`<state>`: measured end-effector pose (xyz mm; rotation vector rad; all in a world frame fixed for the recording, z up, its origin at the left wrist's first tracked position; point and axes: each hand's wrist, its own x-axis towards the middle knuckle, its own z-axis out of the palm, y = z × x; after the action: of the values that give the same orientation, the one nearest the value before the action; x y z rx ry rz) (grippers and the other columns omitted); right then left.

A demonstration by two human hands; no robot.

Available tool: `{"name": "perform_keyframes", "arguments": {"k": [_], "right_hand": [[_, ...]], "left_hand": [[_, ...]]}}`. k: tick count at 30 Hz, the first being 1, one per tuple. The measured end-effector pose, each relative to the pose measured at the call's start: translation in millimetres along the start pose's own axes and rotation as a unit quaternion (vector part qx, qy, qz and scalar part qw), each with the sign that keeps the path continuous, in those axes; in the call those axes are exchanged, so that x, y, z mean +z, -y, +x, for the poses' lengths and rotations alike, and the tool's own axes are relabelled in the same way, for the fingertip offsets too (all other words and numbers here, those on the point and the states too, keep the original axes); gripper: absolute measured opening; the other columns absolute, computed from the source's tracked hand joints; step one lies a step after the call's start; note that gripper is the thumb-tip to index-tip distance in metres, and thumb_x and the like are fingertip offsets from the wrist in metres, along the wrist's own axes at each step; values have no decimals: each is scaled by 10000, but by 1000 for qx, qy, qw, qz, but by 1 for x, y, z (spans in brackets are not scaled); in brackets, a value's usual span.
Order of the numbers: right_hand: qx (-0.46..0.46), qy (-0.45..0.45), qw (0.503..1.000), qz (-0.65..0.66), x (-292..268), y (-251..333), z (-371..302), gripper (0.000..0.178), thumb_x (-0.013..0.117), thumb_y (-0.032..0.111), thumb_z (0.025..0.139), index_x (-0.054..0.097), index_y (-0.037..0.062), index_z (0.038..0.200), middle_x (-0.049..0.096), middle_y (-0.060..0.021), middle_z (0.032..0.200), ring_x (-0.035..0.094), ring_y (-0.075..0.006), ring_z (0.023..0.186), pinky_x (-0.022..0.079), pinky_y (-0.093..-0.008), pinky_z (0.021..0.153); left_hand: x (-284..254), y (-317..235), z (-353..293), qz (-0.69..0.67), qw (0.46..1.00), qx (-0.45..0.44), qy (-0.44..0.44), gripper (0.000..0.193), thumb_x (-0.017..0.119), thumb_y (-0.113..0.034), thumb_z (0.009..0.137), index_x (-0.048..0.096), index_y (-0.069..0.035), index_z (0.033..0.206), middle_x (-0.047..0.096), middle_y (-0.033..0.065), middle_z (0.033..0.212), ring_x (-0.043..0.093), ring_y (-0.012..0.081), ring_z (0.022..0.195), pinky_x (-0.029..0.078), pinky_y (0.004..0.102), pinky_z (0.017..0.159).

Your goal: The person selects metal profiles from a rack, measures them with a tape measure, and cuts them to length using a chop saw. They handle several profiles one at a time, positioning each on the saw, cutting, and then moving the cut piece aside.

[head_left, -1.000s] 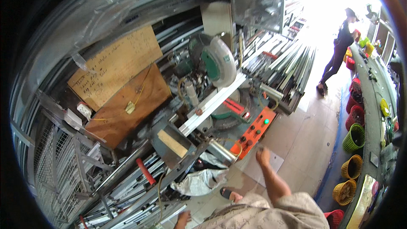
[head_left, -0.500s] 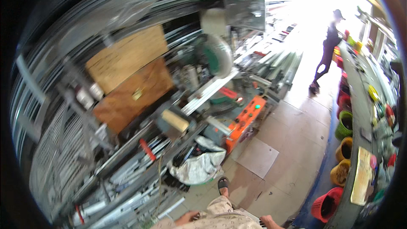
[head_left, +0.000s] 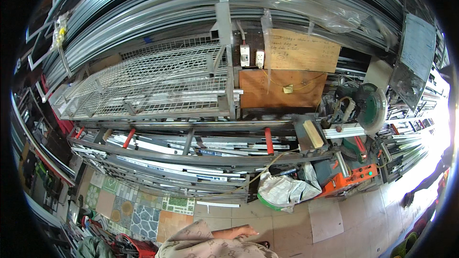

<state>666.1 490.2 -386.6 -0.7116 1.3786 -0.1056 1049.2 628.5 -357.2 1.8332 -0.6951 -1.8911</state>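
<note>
My left hand [head_left: 246,231] reaches across the front of my beige patterned clothing [head_left: 205,246] at the lower edge, fingers stretched loosely to the right. It appears to hold nothing and is above the tiled floor [head_left: 287,224], apart from the rack and machine. My right hand is out of sight. Ahead of me is a low metal rack [head_left: 210,157] filled with aluminium profiles [head_left: 162,169]. To its right stands a cut-off saw [head_left: 373,110] with a round blade guard, above an orange control box [head_left: 354,179] with buttons.
A white sack [head_left: 287,188] sits on the floor beside the orange box. Behind the rack are a wire mesh shelf [head_left: 153,81], wooden boards [head_left: 282,88] and long stacked profiles [head_left: 143,5]. A red basket [head_left: 143,247] stands at lower left. A white strip [head_left: 217,204] lies on the floor.
My view has swung left, from the walkway and its row of baskets to face the profile rack. My right hand has left the picture; the left forearm shows more fully.
</note>
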Motion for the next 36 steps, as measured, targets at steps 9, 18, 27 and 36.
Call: {"name": "perform_keyframes", "arguments": {"k": [9, 18, 27, 36], "right_hand": [[-36, -59, 997, -43, 105, 29, -1, 294, 756, 264, 857, 691, 54, 1051, 733, -121, 904, 723, -280, 773, 576, -404, 644], [62, -89, 990, -93, 180, -69, -30, 241, 702, 263, 938, 684, 45, 1040, 742, -90, 959, 736, -247, 772, 565, -409, 633], [141, -130, 980, -58, 173, -150, -77, 213, 700, 262, 903, 678, 60, 968, 730, -74, 916, 728, -241, 715, 540, -383, 576], [30, -88, 968, -232, 210, -138, -75, 321, 694, 354, 903, 746, 56, 1010, 750, -66, 934, 699, -223, 757, 541, -372, 619]], "left_hand": [[-109, 235, -160, -123, 987, 33, -94, 661, 611, -641, 932, 687, -6, 1099, 643, 106, 1001, 599, 190, 956, 508, 395, 807], [-165, 308, -145, -228, 955, -103, -159, 435, 698, -360, 921, 661, -2, 1167, 694, 149, 1086, 699, 272, 930, 590, 421, 759], [-158, 195, -80, -204, 968, -71, -126, 464, 694, -311, 950, 614, 22, 1263, 684, 170, 1176, 705, 311, 1012, 598, 458, 848], [-168, 223, -96, -124, 975, -146, -115, 457, 700, -282, 952, 626, 25, 1282, 683, 179, 1226, 713, 311, 1009, 612, 442, 847]]}}
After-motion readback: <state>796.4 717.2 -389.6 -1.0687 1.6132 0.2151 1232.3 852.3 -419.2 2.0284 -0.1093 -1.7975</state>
